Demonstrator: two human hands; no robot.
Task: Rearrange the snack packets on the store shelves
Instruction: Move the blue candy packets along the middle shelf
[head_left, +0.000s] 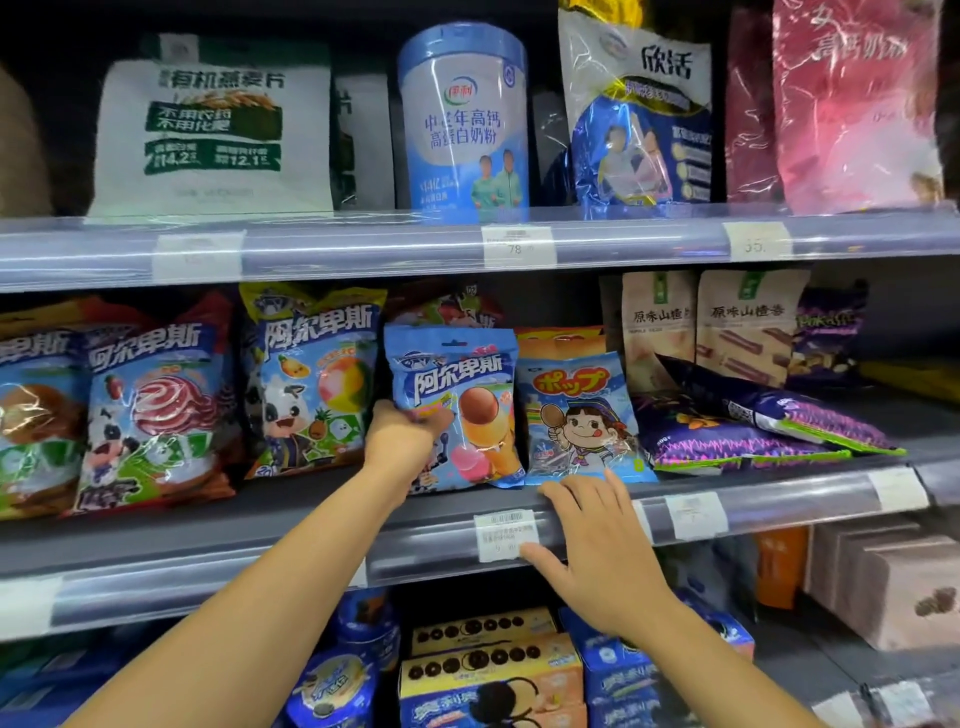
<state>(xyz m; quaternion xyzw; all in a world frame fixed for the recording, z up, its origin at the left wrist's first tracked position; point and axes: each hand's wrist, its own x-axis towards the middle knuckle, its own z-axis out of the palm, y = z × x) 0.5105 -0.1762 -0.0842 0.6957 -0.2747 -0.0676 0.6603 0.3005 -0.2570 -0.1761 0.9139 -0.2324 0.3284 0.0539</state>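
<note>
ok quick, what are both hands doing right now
Left hand: grips the blue snack packet.
Right hand: open, fingers spread at the shelf edge.

Top shelf (363, 249): carried an oat bag (213, 130) at 10 o'clock, a milk-powder tin (462, 124) at 12.
Middle shelf (291, 499): held lollipop packets (150, 410) at 9, a blue lollipop packet (467, 400) upright at centre, purple packets (727, 441) flat at 3.

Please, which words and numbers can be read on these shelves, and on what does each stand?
"有机燕麦片": white and green bag.
"高蛋白奶粉": blue can.
"欣活": white and blue bag.
"78": price tag below the can.
"阿尔卑斯": blue sweets packet.
"ポップ": cartoon girl packet.
"原味山楂": beige packets.
Barcode tag on the middle shelf: too blurred to read.
</note>
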